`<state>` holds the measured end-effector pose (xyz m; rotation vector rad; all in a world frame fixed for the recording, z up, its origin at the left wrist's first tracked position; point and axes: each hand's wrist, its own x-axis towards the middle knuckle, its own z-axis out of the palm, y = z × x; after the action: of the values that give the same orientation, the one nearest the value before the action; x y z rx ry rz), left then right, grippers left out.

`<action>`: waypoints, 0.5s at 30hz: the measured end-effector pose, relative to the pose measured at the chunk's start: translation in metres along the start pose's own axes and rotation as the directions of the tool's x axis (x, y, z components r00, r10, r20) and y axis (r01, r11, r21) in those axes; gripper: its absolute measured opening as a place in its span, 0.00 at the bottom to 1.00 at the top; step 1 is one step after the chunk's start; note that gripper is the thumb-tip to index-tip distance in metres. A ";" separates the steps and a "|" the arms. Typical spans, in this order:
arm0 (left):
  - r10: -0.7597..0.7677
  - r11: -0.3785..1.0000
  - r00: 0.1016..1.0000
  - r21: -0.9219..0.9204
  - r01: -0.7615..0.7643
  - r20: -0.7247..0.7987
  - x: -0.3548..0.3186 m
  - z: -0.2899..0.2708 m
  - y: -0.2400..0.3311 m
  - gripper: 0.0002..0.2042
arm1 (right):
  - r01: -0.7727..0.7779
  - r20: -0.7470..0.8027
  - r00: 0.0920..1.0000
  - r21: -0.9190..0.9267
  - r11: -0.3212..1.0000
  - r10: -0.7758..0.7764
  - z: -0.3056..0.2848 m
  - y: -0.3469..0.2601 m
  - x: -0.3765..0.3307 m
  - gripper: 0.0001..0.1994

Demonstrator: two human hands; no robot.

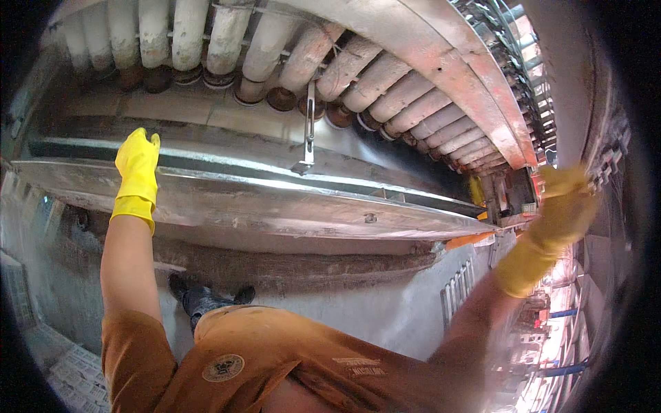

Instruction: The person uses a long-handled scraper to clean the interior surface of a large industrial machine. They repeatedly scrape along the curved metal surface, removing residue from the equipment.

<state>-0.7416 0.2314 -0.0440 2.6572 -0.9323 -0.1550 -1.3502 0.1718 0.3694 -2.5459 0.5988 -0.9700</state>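
Observation:
My left hand point(137, 162), in a yellow rubber glove, is held over the near rim of a long metal trough point(227, 180). Its fingers are curled in, and whatever may be inside them is hidden. Raised at the far right is my right hand point(563, 206), also gloved in yellow and smeared by motion, so its fingers cannot be made out. Above the trough a slotted metal bracket point(310, 131) hangs down at the middle.
A curved row of thick, pale, worn cylinders point(268, 48) spans the far side. Beyond them runs a curved metal cover point(441, 48) with reddish patches. A dark ledge point(310, 268) lies below the trough, near my feet. A slatted grate point(458, 289) is at the right.

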 end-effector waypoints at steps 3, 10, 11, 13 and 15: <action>-0.018 0.999 0.999 0.048 0.020 -0.044 0.009 0.002 -0.008 0.26 | -0.543 -0.384 0.732 0.169 0.823 0.562 0.142 0.103 -0.045 0.20; -0.005 0.999 0.999 0.046 0.004 0.035 0.017 0.007 0.002 0.26 | -0.805 -0.486 0.589 -0.419 0.419 0.645 0.336 0.271 -0.143 0.19; 0.011 0.998 1.000 0.054 -0.012 0.028 0.020 0.007 0.005 0.26 | -0.783 -0.500 0.620 -0.442 0.438 0.604 0.334 0.278 -0.147 0.21; -0.032 0.994 0.999 -0.104 0.035 0.035 0.012 0.007 -0.003 0.26 | -0.731 -0.353 0.639 -0.558 0.394 0.684 0.335 0.282 -0.132 0.21; 0.013 0.999 1.000 -0.036 -0.012 0.008 0.025 0.020 -0.015 0.27 | -0.758 -0.336 0.568 -0.569 0.318 0.751 0.330 0.285 -0.126 0.22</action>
<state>-0.7176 0.2218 -0.0677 2.6187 -0.9396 -0.1781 -1.2819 0.0489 -0.0618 -2.1964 2.2588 -0.4008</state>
